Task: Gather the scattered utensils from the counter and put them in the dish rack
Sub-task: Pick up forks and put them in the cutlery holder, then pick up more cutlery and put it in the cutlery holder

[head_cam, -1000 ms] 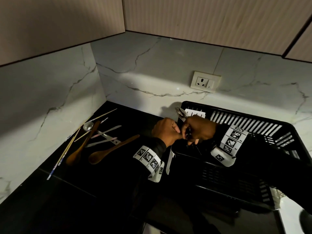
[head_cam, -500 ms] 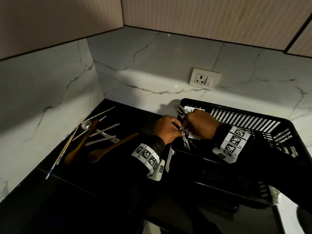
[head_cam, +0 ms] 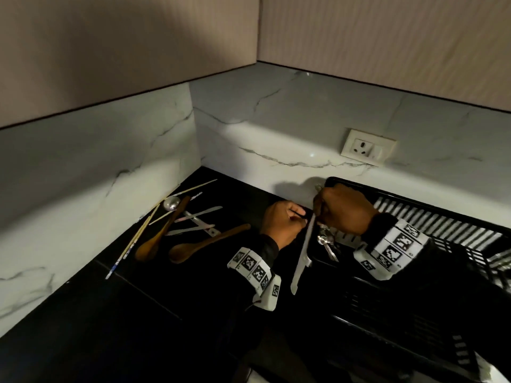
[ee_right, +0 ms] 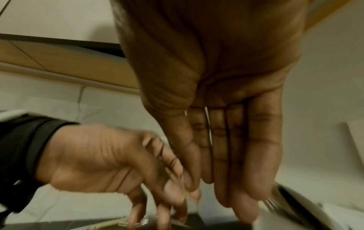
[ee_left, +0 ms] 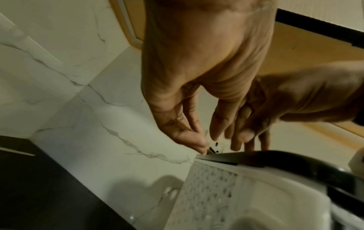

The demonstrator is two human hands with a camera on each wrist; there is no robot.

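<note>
At the rack's left corner: both hands meet over the black dish rack
Right hand: clutches a bunch of metal cutlery; pieces indistinct
Left hand: fingers curled, grip unclear, beside a white utensil on the rim
Counter: wooden spoons, chopsticks, dim pile

dish rack cut by right edge, fork blurred

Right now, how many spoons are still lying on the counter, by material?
Wooden spoons: 2
Metal spoons: 1
Total: 3
Excluded: the metal utensils that the right hand holds at the dish rack; the chopsticks overlap too much to count.
</note>
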